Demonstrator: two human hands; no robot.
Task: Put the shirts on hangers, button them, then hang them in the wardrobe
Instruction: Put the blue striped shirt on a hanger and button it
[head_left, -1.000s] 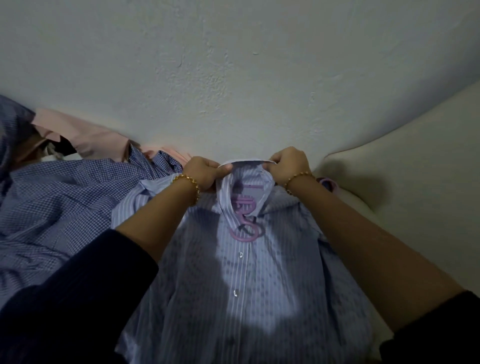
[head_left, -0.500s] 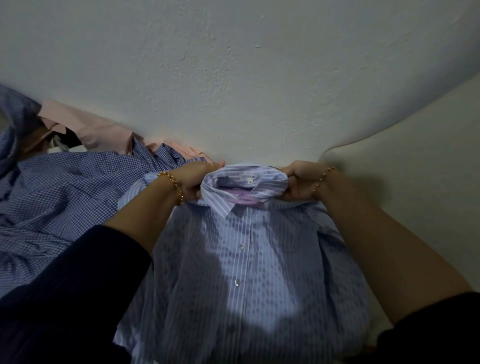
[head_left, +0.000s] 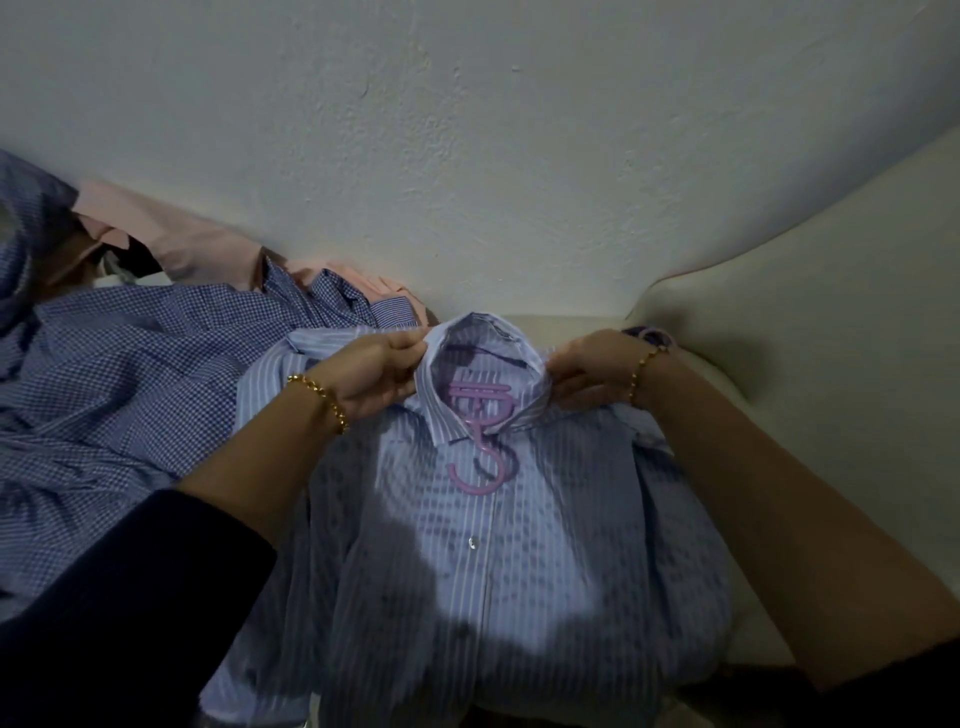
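A pale plastered wall (head_left: 467, 130) fills the upper part of the view, and a cream upholstered surface (head_left: 805, 338) is seen at right. A checked blue shirt (head_left: 130, 374) is heaped at left, with a pink garment (head_left: 171, 234) lying behind it against the wall.

The striped blue shirt (head_left: 493, 561) is laid front-up in the centre, just beside the checked one, its placket closed along the visible buttons below the collar. A pink hanger (head_left: 480, 415) is held inside it: the body sits within the open collar (head_left: 483, 353), and the hook is turned down over the shirt front. A pink tip, probably the hanger's end, shows past the right shoulder.

The left hand (head_left: 379, 376) is pinched onto the collar's left edge, fingers curled closed on the fabric. The right hand (head_left: 592, 371) is likewise closed on the collar's right edge. A gold bracelet (head_left: 319, 397) is worn on the left wrist; another is on the right wrist. Dark sleeves cover both forearms lower down.
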